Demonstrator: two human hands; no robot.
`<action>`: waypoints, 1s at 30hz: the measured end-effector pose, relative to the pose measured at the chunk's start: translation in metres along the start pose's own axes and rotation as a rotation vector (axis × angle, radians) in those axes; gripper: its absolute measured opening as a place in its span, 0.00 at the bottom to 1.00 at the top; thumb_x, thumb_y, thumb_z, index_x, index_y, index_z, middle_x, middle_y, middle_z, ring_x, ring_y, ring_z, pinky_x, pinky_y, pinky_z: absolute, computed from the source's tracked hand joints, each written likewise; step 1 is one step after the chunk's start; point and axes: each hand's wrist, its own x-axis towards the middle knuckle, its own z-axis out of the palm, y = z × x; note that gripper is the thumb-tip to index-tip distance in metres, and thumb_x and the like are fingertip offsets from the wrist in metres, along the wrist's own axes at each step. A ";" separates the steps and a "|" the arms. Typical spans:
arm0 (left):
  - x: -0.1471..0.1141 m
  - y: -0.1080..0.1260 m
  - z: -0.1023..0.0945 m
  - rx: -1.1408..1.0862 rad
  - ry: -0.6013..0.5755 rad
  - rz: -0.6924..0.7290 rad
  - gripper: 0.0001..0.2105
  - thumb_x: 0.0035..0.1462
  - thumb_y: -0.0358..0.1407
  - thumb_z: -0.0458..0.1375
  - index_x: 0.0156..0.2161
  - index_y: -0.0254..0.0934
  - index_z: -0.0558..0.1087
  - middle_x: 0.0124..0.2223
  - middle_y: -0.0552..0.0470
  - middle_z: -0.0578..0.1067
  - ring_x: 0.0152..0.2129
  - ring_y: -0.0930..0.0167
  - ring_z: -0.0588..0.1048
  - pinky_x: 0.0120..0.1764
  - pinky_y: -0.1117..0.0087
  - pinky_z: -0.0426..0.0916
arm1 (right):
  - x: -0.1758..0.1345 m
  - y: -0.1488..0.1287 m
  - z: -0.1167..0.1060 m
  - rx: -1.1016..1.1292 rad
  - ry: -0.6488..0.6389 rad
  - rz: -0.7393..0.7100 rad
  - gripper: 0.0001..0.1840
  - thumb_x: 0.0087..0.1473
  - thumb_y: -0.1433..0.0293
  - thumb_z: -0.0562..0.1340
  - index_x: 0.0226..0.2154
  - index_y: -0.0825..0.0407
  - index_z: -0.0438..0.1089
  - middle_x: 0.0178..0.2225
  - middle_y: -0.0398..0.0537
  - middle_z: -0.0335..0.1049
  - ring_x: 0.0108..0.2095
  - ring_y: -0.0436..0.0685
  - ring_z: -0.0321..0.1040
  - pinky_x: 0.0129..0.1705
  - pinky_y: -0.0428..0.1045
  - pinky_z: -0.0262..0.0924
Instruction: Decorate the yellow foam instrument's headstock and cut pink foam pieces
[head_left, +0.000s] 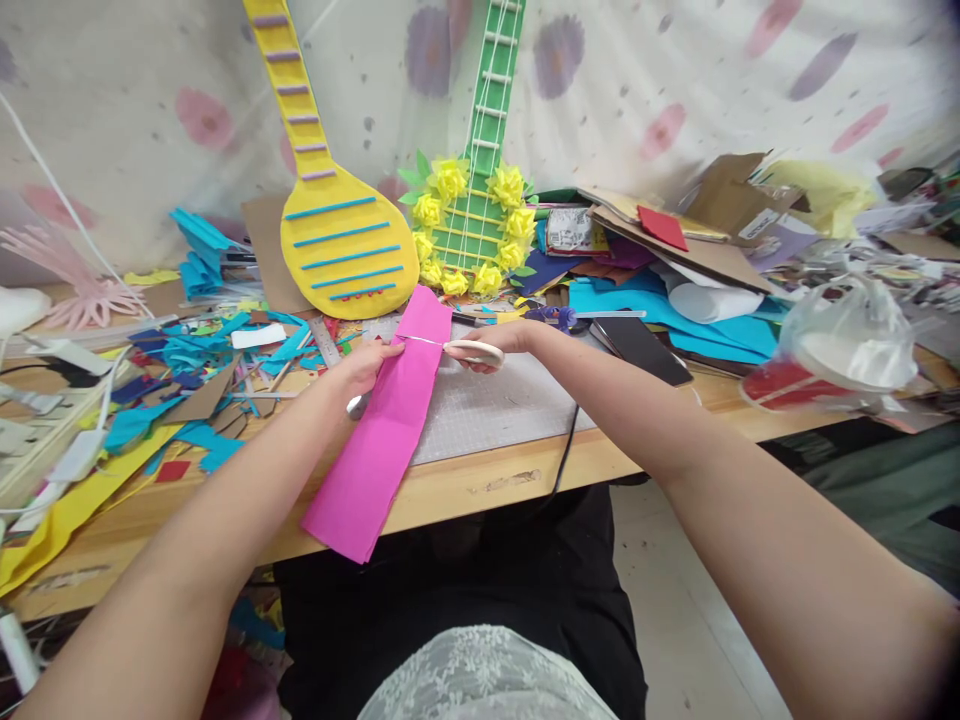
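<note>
A long strip of bright pink paper (382, 430) slants across the table edge, its lower end hanging over the front. My left hand (362, 366) pinches the strip's left side near its upper part. My right hand (499, 345) is closed round the pale handles of a pair of scissors (484, 352). Their thin blades lie across the strip from the right, pointing to my left fingers. A grey cutting mat (495, 405) lies under the right hand.
Behind stand a yellow paper guitar (349, 245) and a green one (480, 225) with yellow flowers. Paper scraps (202, 345) litter the left. A black phone (641, 345), stacked cardboard (675, 235) and a bagged cup (829, 350) are on the right. A black cable (566, 455) hangs over the edge.
</note>
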 end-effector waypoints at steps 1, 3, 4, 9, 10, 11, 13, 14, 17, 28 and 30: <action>-0.001 0.000 0.000 -0.005 -0.003 -0.002 0.05 0.52 0.26 0.58 0.35 0.28 0.75 0.32 0.42 0.79 0.24 0.68 0.77 0.29 0.71 0.72 | 0.002 0.000 -0.001 -0.006 -0.008 -0.005 0.26 0.52 0.47 0.55 0.27 0.55 0.60 0.20 0.38 0.55 0.18 0.44 0.54 0.21 0.41 0.54; -0.003 0.001 0.000 -0.015 -0.009 -0.008 0.05 0.52 0.26 0.59 0.36 0.29 0.74 0.32 0.43 0.79 0.24 0.69 0.77 0.29 0.71 0.72 | 0.006 0.000 -0.002 -0.009 -0.029 -0.017 0.26 0.52 0.47 0.55 0.28 0.55 0.60 0.19 0.38 0.54 0.18 0.43 0.53 0.20 0.41 0.54; -0.004 0.002 0.001 -0.019 -0.010 -0.006 0.05 0.51 0.26 0.60 0.36 0.29 0.74 0.32 0.44 0.79 0.24 0.69 0.77 0.29 0.72 0.72 | 0.007 -0.001 -0.002 -0.009 -0.036 -0.019 0.26 0.52 0.47 0.55 0.28 0.55 0.60 0.19 0.37 0.54 0.17 0.43 0.53 0.20 0.41 0.53; -0.010 0.006 0.005 -0.021 -0.012 0.014 0.02 0.52 0.25 0.59 0.32 0.31 0.73 0.26 0.49 0.77 0.21 0.73 0.75 0.26 0.75 0.70 | 0.010 -0.005 0.001 -0.015 0.009 -0.022 0.25 0.52 0.47 0.56 0.27 0.54 0.59 0.20 0.38 0.55 0.18 0.43 0.53 0.20 0.41 0.53; -0.011 0.007 0.005 -0.017 -0.012 0.004 0.03 0.52 0.25 0.58 0.32 0.31 0.74 0.27 0.48 0.77 0.21 0.73 0.75 0.26 0.75 0.70 | 0.010 -0.006 0.002 -0.015 0.020 -0.030 0.25 0.52 0.47 0.56 0.27 0.54 0.59 0.20 0.38 0.55 0.18 0.43 0.53 0.20 0.41 0.53; -0.011 0.008 0.006 -0.012 -0.008 -0.009 0.03 0.52 0.25 0.58 0.32 0.31 0.74 0.27 0.48 0.77 0.21 0.73 0.75 0.26 0.75 0.71 | 0.009 -0.007 0.002 -0.014 0.026 -0.040 0.25 0.52 0.48 0.56 0.26 0.54 0.58 0.21 0.38 0.55 0.18 0.43 0.53 0.20 0.41 0.53; -0.011 0.008 0.006 0.000 0.013 -0.027 0.04 0.52 0.25 0.59 0.33 0.31 0.74 0.29 0.47 0.78 0.22 0.72 0.75 0.26 0.74 0.71 | 0.008 -0.008 0.004 -0.012 0.024 -0.045 0.24 0.51 0.49 0.58 0.26 0.54 0.58 0.21 0.38 0.55 0.19 0.43 0.53 0.20 0.41 0.53; -0.010 0.008 0.006 0.006 0.023 -0.029 0.04 0.51 0.25 0.59 0.34 0.31 0.74 0.29 0.47 0.78 0.21 0.72 0.75 0.26 0.73 0.71 | 0.007 -0.009 0.004 -0.007 0.024 -0.042 0.23 0.51 0.49 0.58 0.26 0.54 0.58 0.21 0.38 0.54 0.19 0.43 0.53 0.20 0.41 0.52; -0.009 0.008 0.005 0.027 0.031 -0.031 0.04 0.52 0.26 0.59 0.34 0.30 0.75 0.29 0.47 0.78 0.21 0.71 0.75 0.26 0.73 0.71 | 0.004 -0.012 0.005 0.018 0.041 -0.022 0.22 0.51 0.51 0.60 0.26 0.53 0.58 0.21 0.37 0.53 0.18 0.43 0.53 0.20 0.40 0.52; -0.010 0.008 0.004 0.016 -0.001 -0.010 0.02 0.51 0.26 0.59 0.32 0.30 0.74 0.27 0.48 0.77 0.20 0.73 0.74 0.26 0.74 0.69 | 0.004 -0.004 0.003 -0.007 0.093 -0.049 0.22 0.51 0.51 0.60 0.25 0.54 0.58 0.19 0.35 0.53 0.17 0.42 0.50 0.19 0.41 0.47; -0.009 0.014 -0.005 0.014 0.008 -0.011 0.02 0.49 0.25 0.61 0.31 0.30 0.74 0.26 0.49 0.76 0.20 0.73 0.74 0.25 0.74 0.69 | -0.005 -0.004 0.001 -0.015 0.083 -0.052 0.23 0.51 0.50 0.59 0.25 0.53 0.58 0.19 0.36 0.54 0.17 0.42 0.51 0.20 0.41 0.49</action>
